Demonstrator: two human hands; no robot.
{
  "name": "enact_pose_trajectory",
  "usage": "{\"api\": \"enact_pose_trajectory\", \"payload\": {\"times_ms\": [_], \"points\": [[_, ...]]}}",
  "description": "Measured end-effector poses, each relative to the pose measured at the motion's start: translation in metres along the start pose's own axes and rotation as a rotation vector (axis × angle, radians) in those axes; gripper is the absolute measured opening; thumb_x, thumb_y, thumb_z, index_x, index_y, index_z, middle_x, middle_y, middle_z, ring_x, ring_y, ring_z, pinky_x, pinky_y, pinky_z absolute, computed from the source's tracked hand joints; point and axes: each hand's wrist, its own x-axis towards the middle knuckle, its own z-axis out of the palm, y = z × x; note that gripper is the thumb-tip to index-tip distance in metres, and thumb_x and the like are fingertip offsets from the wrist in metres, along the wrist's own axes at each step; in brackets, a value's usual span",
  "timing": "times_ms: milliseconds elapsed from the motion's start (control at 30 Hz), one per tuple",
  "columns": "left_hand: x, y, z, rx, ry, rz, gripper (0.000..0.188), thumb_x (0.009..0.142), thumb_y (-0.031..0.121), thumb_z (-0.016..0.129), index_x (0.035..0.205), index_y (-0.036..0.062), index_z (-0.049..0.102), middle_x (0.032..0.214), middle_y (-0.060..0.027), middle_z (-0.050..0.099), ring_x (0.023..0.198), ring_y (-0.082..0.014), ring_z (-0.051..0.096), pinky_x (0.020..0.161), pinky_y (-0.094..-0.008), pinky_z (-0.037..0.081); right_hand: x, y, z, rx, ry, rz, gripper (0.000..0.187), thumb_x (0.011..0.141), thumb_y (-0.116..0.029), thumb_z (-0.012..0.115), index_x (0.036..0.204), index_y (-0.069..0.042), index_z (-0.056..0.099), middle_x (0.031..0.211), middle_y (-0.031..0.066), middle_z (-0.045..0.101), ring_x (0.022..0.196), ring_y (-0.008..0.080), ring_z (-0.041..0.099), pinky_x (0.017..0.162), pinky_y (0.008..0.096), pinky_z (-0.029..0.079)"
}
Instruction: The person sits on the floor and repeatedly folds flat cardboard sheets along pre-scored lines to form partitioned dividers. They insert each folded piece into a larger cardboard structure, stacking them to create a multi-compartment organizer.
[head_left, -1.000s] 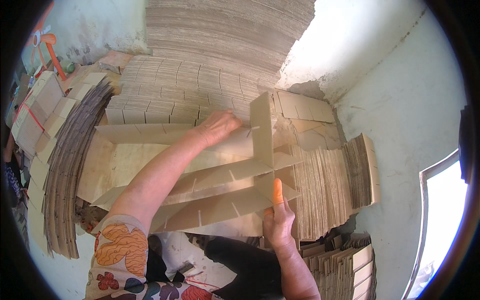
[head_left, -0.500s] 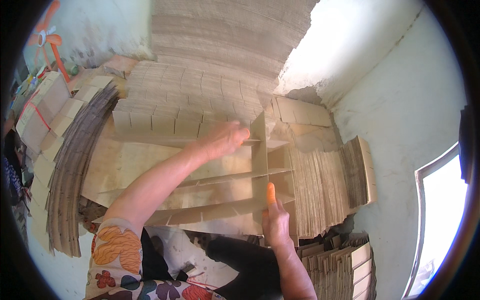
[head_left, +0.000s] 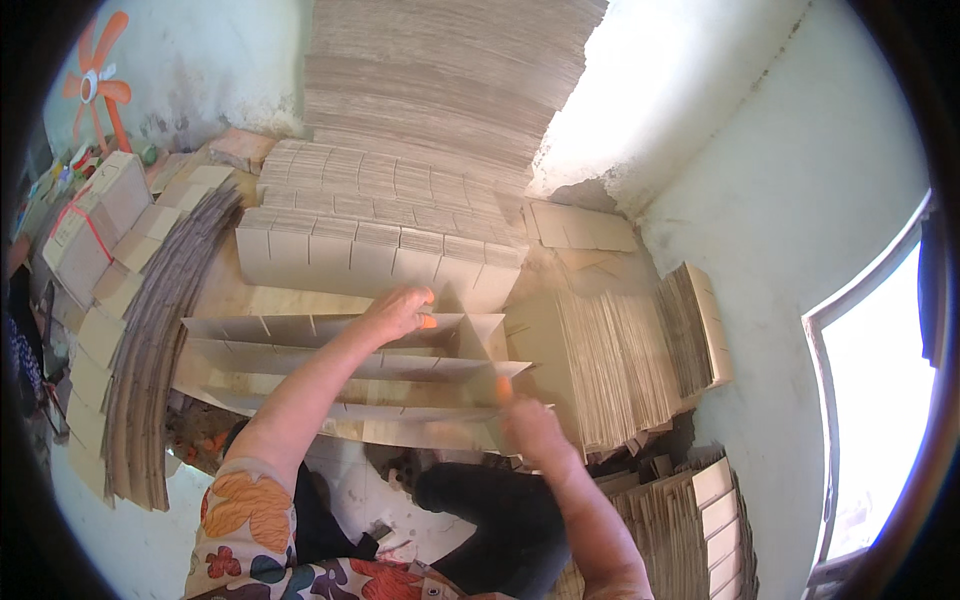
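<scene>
Three long slotted cardboard strips (head_left: pixel 330 361) stand on edge, roughly parallel, on the board before me. A cardboard cross strip (head_left: pixel 476 345) meets them near their right ends. My left hand (head_left: pixel 395 314), with orange covers on two fingertips, is closed over the top edge of the farthest strip, just left of the cross strip. My right hand (head_left: pixel 535 430), smeared by motion, is at the near end of the cross strip. Its orange-covered thumb points away from me along that strip. The right hand's other fingers are hidden or blurred.
A row of slotted cardboard pieces (head_left: pixel 375 255) stands beyond the strips, with a taller stack (head_left: pixel 440 80) behind. More stacks stand at right (head_left: pixel 625 360) and left (head_left: pixel 165 340). An orange fan (head_left: pixel 92 88) is at far left, and a bright window (head_left: pixel 875 400) at right.
The cross strip has dropped lower among the long strips. My left hand has moved left and nearer, onto the farthest strip. My right hand has shifted slightly left and nearer. The head view has shifted slightly.
</scene>
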Motion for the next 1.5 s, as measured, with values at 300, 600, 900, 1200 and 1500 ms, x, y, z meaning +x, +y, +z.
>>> {"api": "enact_pose_trajectory", "payload": {"times_ms": [300, 600, 900, 1200, 1500], "points": [[-0.11, 0.065, -0.073, 0.07, 0.113, 0.05, 0.044, 0.078, 0.022, 0.072, 0.113, -0.0024, 0.06, 0.108, -0.0207, 0.063, 0.099, -0.0356, 0.06, 0.085, -0.041, 0.049, -0.037, 0.088, 0.004, -0.232, 0.47, 0.353, 0.054, 0.077, -0.029, 0.073, 0.117, 0.0, 0.054, 0.103, 0.0206, 0.059, 0.091, 0.0403, 0.057, 0.075, 0.0462, 0.048], [-0.189, 0.055, -0.046, 0.256, 0.158, 0.168, 0.048, 0.072, 0.022, 0.075, 0.11, -0.0027, 0.061, 0.1, -0.0173, 0.065, 0.091, -0.032, 0.06, 0.082, -0.0405, 0.048, -0.034, 0.118, 0.031, 0.05, 0.641, 0.474, 0.039, 0.077, -0.024, 0.074, 0.101, 0.0, 0.054, 0.092, 0.0196, 0.063, 0.087, 0.0385, 0.06, 0.072, 0.0458, 0.048], [-0.192, 0.029, -0.013, 0.245, 0.123, 0.195, 0.023, 0.075, 0.008, 0.071, 0.096, 0.0023, 0.065, 0.089, -0.0188, 0.065, 0.083, -0.0352, 0.063, 0.069, -0.0422, 0.051, -0.062, 0.0, -0.087, 0.533, 0.918, 0.205, 0.038, 0.086, -0.008, 0.066, 0.122, -0.002, 0.053, 0.093, 0.0198, 0.066, 0.078, 0.0259, 0.061, 0.069, 0.0326, 0.049], [-0.19, 0.027, -0.004, 0.173, 0.172, 0.258, 0.014, 0.074, 0.005, 0.068, 0.088, 0.0027, 0.067, 0.076, -0.0183, 0.063, 0.071, -0.0355, 0.062, 0.061, -0.0427, 0.05, -0.054, -0.033, -0.073, 0.417, 0.556, 0.025, 0.059, 0.085, -0.009, 0.067, 0.14, -0.011, 0.044, 0.063, 0.0213, 0.054, 0.05, 0.0222, 0.047, 0.054, 0.032, 0.046], [-0.188, 0.029, -0.008, 0.145, 0.136, 0.202, 0.015, 0.074, 0.01, 0.07, 0.086, 0.0021, 0.066, 0.074, -0.018, 0.062, 0.072, -0.0352, 0.061, 0.061, -0.0433, 0.049, -0.04, -0.033, -0.034, 0.43, 0.557, -0.119, 0.061, 0.081, -0.004, 0.072, 0.137, -0.008, 0.047, 0.069, 0.0206, 0.055, 0.054, 0.0159, 0.043, 0.056, 0.0264, 0.045]]}}
